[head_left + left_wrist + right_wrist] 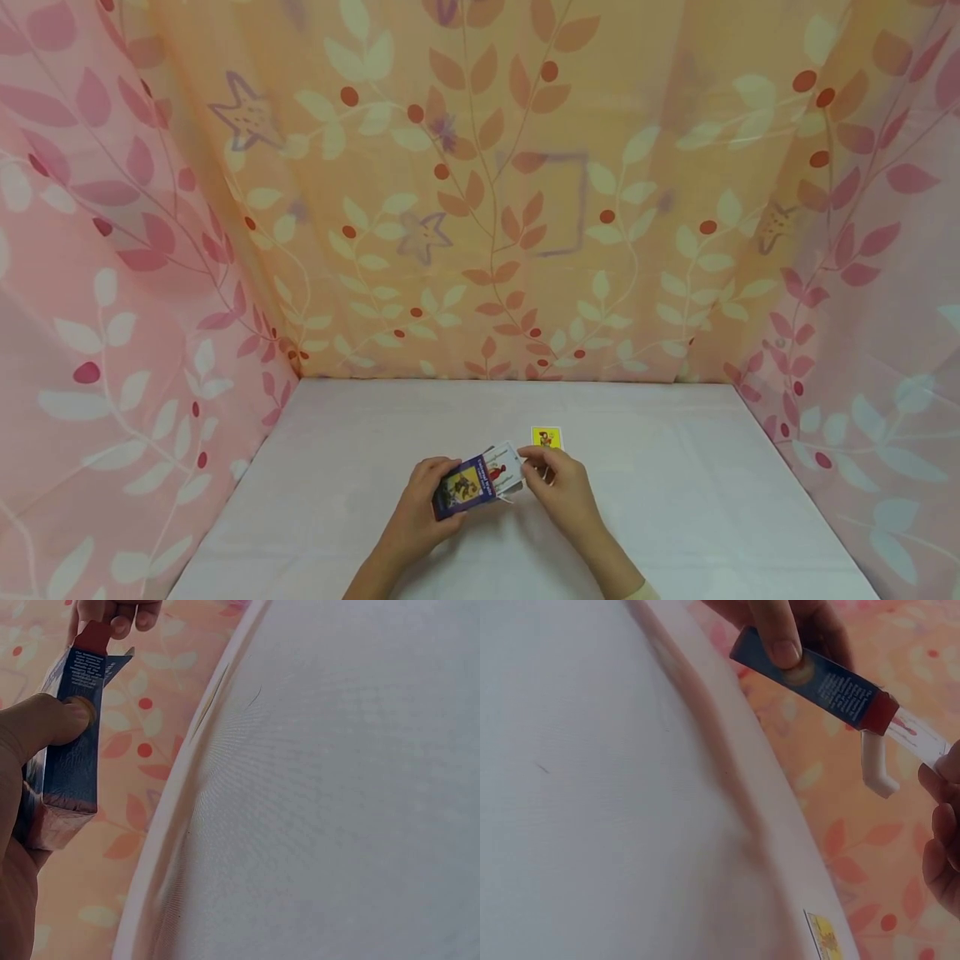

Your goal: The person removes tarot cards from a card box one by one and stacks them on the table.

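Observation:
My left hand (pixel 416 517) grips a dark blue card box (pixel 459 490) with a yellow picture on its front. Its thumb presses the narrow side of the box, as the left wrist view shows. From the open end, with its red tuck flap (pixel 880 712), sticks out a white card (pixel 502 468) with a red figure. My right hand (pixel 566 492) pinches the outer end of this card between thumb and fingers. A white bent flap (pixel 877 765) hangs below the box's mouth. How many cards are inside is hidden.
Behind my right hand, a small yellow picture card (pixel 546 436) lies on the white-covered table (pixel 360 425). Leaf-patterned curtains (pixel 480 275) surround the table at the back and both sides.

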### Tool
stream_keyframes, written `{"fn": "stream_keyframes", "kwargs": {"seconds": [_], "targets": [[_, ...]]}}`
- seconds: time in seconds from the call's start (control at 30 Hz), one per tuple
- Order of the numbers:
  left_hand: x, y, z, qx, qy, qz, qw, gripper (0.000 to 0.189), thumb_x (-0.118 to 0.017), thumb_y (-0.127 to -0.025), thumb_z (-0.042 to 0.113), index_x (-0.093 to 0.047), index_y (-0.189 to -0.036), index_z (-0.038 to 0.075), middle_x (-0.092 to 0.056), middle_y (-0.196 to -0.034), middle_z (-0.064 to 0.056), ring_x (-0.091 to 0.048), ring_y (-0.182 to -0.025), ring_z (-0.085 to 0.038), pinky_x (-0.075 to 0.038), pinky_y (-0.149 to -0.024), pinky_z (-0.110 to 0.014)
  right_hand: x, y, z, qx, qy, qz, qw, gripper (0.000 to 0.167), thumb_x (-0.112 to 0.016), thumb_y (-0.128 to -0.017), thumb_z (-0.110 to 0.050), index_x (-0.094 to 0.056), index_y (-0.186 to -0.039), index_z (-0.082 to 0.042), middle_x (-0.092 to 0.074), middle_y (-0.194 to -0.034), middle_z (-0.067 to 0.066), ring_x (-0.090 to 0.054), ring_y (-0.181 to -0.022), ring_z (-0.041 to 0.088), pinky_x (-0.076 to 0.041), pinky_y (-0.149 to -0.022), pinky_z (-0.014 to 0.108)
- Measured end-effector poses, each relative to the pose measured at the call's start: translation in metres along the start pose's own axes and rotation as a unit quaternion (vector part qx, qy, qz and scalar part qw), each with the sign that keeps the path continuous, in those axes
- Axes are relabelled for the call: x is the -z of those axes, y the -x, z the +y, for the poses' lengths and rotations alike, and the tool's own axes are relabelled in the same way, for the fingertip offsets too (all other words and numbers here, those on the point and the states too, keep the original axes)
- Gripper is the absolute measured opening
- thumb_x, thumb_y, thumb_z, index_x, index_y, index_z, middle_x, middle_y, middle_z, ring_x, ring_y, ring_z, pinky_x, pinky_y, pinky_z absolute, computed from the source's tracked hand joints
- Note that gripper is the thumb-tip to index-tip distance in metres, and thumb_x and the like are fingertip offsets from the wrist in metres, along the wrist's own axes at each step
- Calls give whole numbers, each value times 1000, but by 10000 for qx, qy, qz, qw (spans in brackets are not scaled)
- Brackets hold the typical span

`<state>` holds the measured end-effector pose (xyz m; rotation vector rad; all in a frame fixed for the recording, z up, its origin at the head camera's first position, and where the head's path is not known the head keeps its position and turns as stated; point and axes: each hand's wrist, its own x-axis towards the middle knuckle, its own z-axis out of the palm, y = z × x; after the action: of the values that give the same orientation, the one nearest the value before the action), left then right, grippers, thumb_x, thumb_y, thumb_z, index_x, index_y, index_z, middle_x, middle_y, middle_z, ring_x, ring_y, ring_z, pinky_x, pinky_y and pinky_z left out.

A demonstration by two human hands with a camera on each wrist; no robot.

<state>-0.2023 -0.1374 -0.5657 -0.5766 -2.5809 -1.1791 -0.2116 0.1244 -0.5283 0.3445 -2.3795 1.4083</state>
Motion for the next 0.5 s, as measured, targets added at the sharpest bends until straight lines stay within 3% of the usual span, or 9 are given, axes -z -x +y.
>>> {"fn": "stream_keyframes", "kwargs": {"seconds": [0.3, 0.5], "targets": [[0, 0, 1, 51, 75, 9, 10000, 81, -94, -72, 17, -54, -142, 27, -49, -137, 12, -49, -125, -9, -50, -106, -44, 8, -3, 1, 159, -65, 113, 9998, 20, -76, -88, -1, -76, -105, -12, -67, -82, -11, -57, -70, 5, -51, -59, 21], [0, 0, 3, 89, 66, -7, 9999, 81, -94, -72, 18, -54, -142, 26, -49, -137, 9, -49, -125, -10, -51, -105, -45, 12, -5, 2, -15, -107, 84, 9999, 18, -75, -89, -2, -76, -106, -8, -66, -83, -11, -57, -72, 6, -51, -61, 21]]}}
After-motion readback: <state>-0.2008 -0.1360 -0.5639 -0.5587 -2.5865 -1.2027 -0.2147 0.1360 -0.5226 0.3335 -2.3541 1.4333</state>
